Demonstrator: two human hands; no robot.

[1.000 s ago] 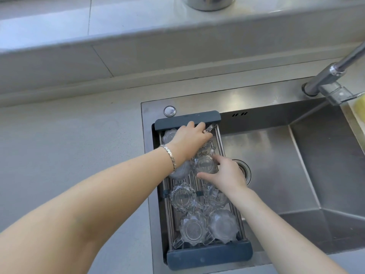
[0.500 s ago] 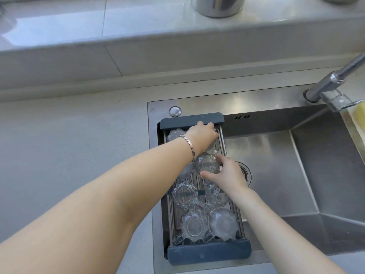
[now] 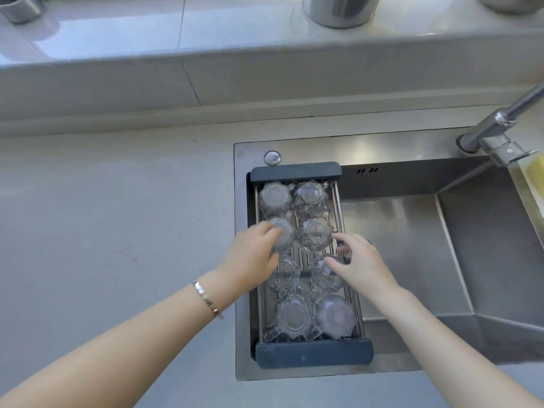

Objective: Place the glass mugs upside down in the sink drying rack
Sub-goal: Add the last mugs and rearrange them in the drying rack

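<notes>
A drying rack [image 3: 313, 353] with dark end bars spans the left side of the steel sink [image 3: 412, 248]. Several clear glass mugs stand upside down in it in two columns, from the back pair [image 3: 310, 197] to the front pair [image 3: 294, 318]. My left hand [image 3: 250, 256], blurred, is at the rack's left edge with its fingers against the second-row left mug [image 3: 284, 238]. My right hand [image 3: 363, 267] hovers at the rack's right side, fingers spread over the third-row right mug [image 3: 323, 279]. Neither hand lifts a mug.
A chrome faucet [image 3: 497, 122] angles in from the back right, with a yellow sponge [image 3: 534, 184] below it. Steel pots [image 3: 341, 8] stand on the tiled ledge behind. Grey countertop [image 3: 117, 231] lies left of the sink, and a round button [image 3: 272, 158] sits behind the rack.
My left hand let go of the back-right mug and drew back toward me to the rack's left edge. My right hand slid back from the second-row mug. The camera view shifted.
</notes>
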